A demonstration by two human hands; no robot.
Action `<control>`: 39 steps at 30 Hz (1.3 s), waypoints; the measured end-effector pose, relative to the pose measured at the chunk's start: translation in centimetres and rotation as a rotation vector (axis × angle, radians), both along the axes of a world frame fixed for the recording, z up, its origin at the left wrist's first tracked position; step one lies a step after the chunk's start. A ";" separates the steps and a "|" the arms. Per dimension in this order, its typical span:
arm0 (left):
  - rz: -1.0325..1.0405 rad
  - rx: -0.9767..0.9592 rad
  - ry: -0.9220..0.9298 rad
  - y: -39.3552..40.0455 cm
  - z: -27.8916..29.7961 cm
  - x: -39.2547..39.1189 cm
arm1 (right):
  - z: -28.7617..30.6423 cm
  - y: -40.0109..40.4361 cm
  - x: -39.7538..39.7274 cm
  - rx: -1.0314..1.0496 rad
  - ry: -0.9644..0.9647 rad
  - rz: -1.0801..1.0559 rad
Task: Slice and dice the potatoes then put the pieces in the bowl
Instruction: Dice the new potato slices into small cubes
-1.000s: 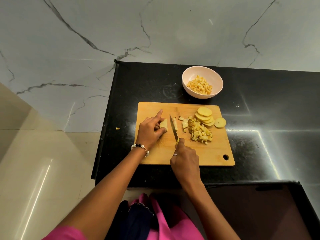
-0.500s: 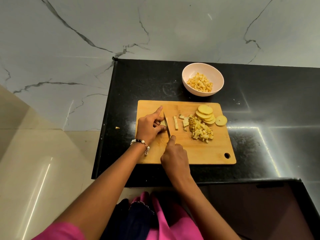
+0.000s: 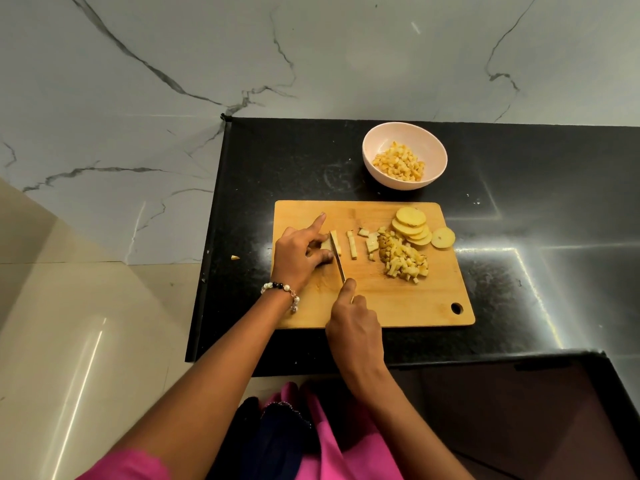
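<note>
At my black stone bench (image 3: 519, 271), a wooden cutting board (image 3: 398, 306) lies near the front edge, its hanging hole at the front right corner. Behind it, toward the bench's back edge, a pale bowl (image 3: 433, 147) holds diced potato (image 3: 398, 164). My left hand (image 3: 301, 254), a beaded bracelet (image 3: 280, 289) at the wrist, has its fingers curled down on a potato piece (image 3: 325, 244) at the board's left side, the index finger pointing outward. My right hand (image 3: 353, 323) grips the knife (image 3: 337, 258) by its handle, index finger laid along the spine; the blade stands against my left fingers, with a cut strip (image 3: 335, 242) just on its right. A second strip (image 3: 352, 244) lies a little farther right, then a few loose bits (image 3: 371, 242). A heap of cubes (image 3: 403, 259) sits at the board's middle right. Round slices (image 3: 412, 226) overlap near the back right corner, one slice (image 3: 443, 238) hanging over the right edge. A small scrap (image 3: 235, 257) lies off the bench's left edge.
</note>
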State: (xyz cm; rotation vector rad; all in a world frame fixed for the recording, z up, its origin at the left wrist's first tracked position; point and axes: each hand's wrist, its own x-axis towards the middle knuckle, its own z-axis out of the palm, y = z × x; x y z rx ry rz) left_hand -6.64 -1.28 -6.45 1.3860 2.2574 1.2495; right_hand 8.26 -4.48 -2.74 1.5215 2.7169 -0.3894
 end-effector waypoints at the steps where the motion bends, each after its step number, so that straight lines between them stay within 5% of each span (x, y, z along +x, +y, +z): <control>1: -0.003 -0.006 -0.001 0.0 0.0 0.0 | 0.0 0.4 -0.2 -0.004 0.011 -0.013; 12: -0.065 -0.053 -0.204 -0.5 0.5 -1.2 | 0.8 1.5 0.2 -0.091 0.100 -0.078; 39: 0.008 0.058 -0.049 -0.4 -0.3 -0.5 | 0.0 -1.2 0.7 -0.074 0.075 0.030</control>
